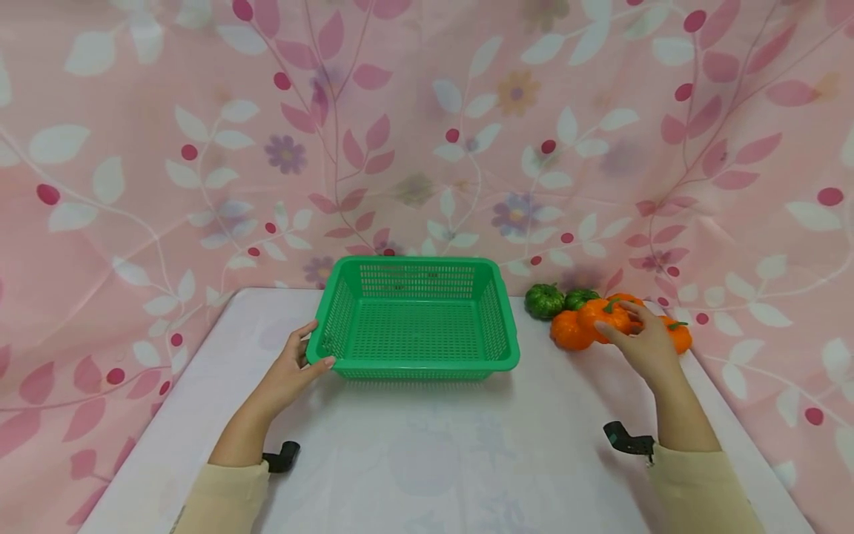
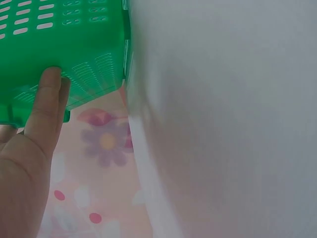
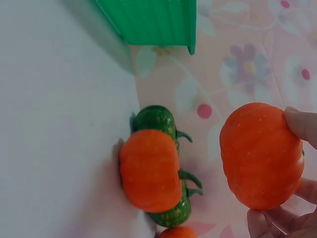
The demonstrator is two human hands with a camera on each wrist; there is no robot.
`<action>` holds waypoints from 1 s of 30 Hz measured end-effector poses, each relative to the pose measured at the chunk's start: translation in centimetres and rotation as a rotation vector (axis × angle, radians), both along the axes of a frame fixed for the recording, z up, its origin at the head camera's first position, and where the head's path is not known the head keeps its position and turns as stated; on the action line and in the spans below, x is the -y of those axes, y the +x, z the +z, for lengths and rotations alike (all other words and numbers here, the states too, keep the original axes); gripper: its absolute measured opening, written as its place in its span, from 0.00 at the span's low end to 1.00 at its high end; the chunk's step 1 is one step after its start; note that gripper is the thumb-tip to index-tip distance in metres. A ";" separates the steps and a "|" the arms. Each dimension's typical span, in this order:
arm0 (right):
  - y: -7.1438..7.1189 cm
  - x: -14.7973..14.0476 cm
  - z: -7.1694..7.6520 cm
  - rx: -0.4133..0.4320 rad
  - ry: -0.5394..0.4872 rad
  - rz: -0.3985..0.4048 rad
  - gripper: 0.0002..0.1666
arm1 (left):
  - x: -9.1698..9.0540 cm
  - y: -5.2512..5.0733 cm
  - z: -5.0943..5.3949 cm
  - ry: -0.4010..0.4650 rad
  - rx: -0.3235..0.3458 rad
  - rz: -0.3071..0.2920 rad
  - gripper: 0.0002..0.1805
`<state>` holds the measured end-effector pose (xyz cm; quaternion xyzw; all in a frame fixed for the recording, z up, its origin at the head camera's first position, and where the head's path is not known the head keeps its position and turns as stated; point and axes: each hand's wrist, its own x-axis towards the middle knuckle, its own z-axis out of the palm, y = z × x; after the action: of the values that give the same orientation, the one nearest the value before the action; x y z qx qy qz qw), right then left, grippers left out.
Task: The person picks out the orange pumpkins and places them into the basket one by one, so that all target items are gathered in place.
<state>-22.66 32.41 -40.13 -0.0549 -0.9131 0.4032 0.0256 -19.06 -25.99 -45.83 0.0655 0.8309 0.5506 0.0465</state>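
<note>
One basket (image 1: pixel 414 365): gripped by left hand (image 1: pixel 291 373)
Orange pumpkin (image 3: pixel 261 156): pinched in right hand (image 1: pixel 646 348), apparently mid-pickup; probably needs carrying left

Basket (image 1: pixel 420 366) (green), left fingers (image 1: pixel 305 331) touching; right fingers (image 1: pixel 642 312) gripping orange pumpkin (image 1: pixel 598 319)

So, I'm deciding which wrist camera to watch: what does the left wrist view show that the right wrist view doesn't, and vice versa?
Only the left wrist view: the left hand, touching the green basket.
Only the right wrist view: the right hand holding an orange pumpkin; a second orange pumpkin partly in front of two green pumpkins; and part of a third orange pumpkin at the bottom edge.
Both: part of the green basket, the white tablecloth and the pink flowered cloth.
</note>
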 end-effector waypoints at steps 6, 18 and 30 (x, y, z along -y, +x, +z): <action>-0.1 1.8 0.5 -0.047 -0.012 0.033 0.57 | -0.1 0.2 0.2 0.010 0.009 0.004 0.49; -0.5 5.1 1.4 -0.077 -0.003 0.098 0.54 | -0.1 0.2 -0.2 0.013 0.000 0.016 0.48; -0.9 8.5 2.5 -0.109 -0.089 0.150 0.53 | -0.2 0.3 0.0 0.018 -0.002 0.015 0.46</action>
<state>-23.54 23.94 -37.62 0.0348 -0.8930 0.4467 0.0426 -18.78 -25.83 -45.82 0.0604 0.8265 0.5582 0.0409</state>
